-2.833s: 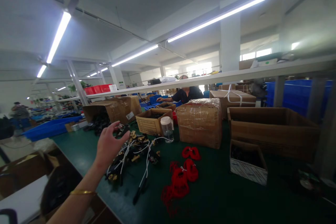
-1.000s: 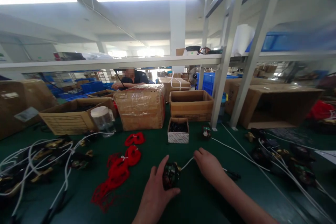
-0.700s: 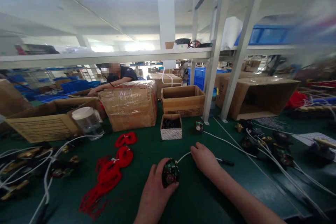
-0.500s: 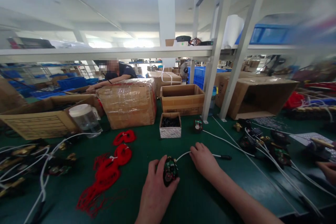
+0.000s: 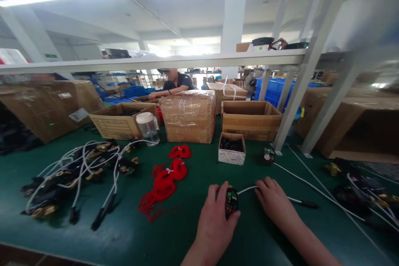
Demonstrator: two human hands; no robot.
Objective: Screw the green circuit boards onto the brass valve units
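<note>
The small carton (image 5: 232,149) with black parts heaped inside stands on the green desk (image 5: 124,232), and nearer the wearer than it, slightly to its left, the left hand (image 5: 220,220) is wrapped around a dark circuit unit (image 5: 231,200). The grip there is clenched, the thumb on the near side of the unit and the fingers over its left and top; a green board faces the right. From the top of this unit a white cable (image 5: 247,189) runs to the right hand (image 5: 277,201), which is in front of the small carton and to its right. Its grip is curled over the cable, grasping it, though the thumb is hidden; the cable emerges beyond the hand and ends in a black tip (image 5: 309,204).

Just right of the small carton sits a second unit (image 5: 268,155), its own cable trailing toward the wearer and to the right. Left of the small carton lie red cord bundles (image 5: 165,185), and farther left a tangled pile of cabled units (image 5: 81,170) with brass fittings. Behind the small carton stand a larger open box (image 5: 252,120) and, to the left, a plastic-wrapped box (image 5: 188,116), with a clear jar (image 5: 148,129) beyond that. Far behind, another person (image 5: 177,81) leans over with one arm extended.
</note>
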